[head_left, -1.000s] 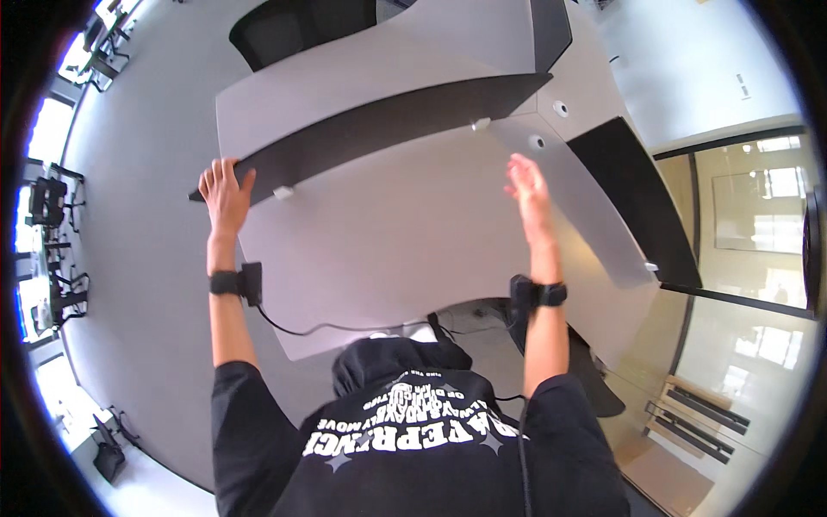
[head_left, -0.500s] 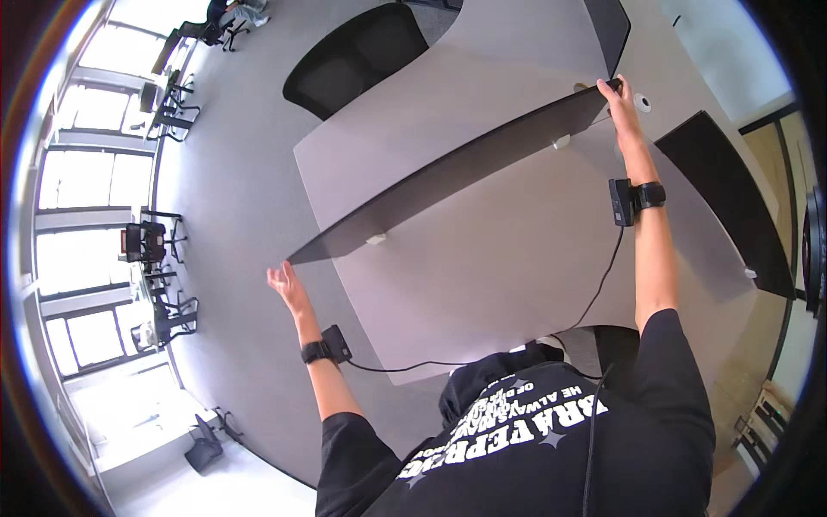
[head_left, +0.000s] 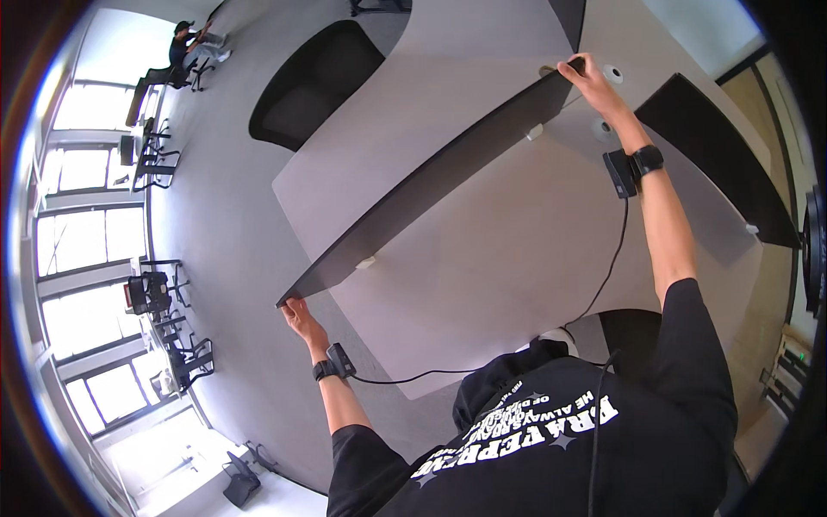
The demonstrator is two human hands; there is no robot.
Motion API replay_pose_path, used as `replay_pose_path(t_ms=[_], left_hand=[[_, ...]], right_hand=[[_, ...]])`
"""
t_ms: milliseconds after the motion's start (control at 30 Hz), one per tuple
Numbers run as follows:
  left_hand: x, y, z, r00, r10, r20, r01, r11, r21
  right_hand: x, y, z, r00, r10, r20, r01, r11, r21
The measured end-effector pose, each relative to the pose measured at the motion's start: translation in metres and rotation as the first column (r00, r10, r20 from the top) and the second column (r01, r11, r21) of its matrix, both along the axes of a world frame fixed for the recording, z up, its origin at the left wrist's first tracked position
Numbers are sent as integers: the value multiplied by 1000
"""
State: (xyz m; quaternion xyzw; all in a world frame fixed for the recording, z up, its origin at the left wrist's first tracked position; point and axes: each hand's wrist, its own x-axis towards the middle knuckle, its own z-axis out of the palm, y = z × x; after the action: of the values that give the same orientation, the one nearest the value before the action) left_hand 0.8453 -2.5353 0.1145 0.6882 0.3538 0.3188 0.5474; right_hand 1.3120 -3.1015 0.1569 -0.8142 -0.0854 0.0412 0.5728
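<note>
Head view, hold: judged as a two-handed handling of the panel [head_left: 435, 181], one end to each hand; any move from here to call for even force at both ends, with care for the overhanging left end.
Right hand: at between 1 and 2 o'clock [head_left: 594, 88], closed around the panel's far end, thumb and fingers on opposite faces as far as visible.
Left hand: at 8 o'clock [head_left: 303, 320], fingers curled small and seemingly pinching the near end, thumb hard to make out.
Panel: dark, long, slanting from 8 o'clock to between 1 and 2, seemingly upright along the desk [head_left: 482, 241], left end past the desk edge.
Clips: white, at the panel's foot, one near 9 o'clock [head_left: 366, 263], one between 1 and 2 [head_left: 535, 132].
Chair: black, at 11 o'clock [head_left: 314, 82], beyond the desk.
</note>
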Motion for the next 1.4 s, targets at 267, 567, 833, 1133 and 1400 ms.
replay_pose_path(t_ms=[267, 567, 833, 1133, 1400], left_hand=[[-2, 5, -8, 996, -3, 89, 12, 995, -98], [-3, -4, -4, 996, -35, 82, 41, 996, -80], [12, 5, 25, 995, 75, 63, -65, 985, -157], [10, 29, -4, 978, 205, 42, -191, 955, -225], [-10, 36, -40, 963, 147, 227, -93, 969, -231]], right_hand=[[10, -5, -11, 997, 42, 67, -34, 992, -125], [23, 13, -42, 967, -207, -147, 254, 820, 513], [36, 26, -45, 839, -527, -138, 535, 750, 389], [20, 58, 7, 790, -611, -56, 546, 658, 520], [-8, 77, 65, 814, -573, -97, 524, 651, 549]])
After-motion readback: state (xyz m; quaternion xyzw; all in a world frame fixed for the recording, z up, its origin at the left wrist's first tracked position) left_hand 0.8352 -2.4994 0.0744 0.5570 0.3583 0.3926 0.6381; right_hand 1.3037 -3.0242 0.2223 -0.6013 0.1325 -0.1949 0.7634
